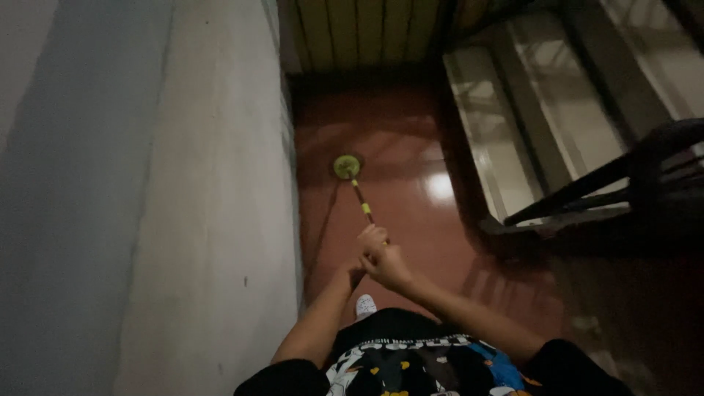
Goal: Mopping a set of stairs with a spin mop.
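Patterned shirt down low, then both hands, right hand and left hand, wrapped tight around the mop handle, its yellow-green mop head resting on the glossy red floor by the wall; looks light and stiff, best held high.

1. The left hand lies mostly behind the right hand, near the centre of the frame; its fingers cannot be made out.
2. The upper end of the thin yellow-and-black striped mop handle vanishes inside the clasped hands.
3. The round yellow-green mop head is too small and dim to show its fibres.
4. Only the toe of one white shoe shows above the dark clothing.
5. The black metal stair railing runs off the right edge.
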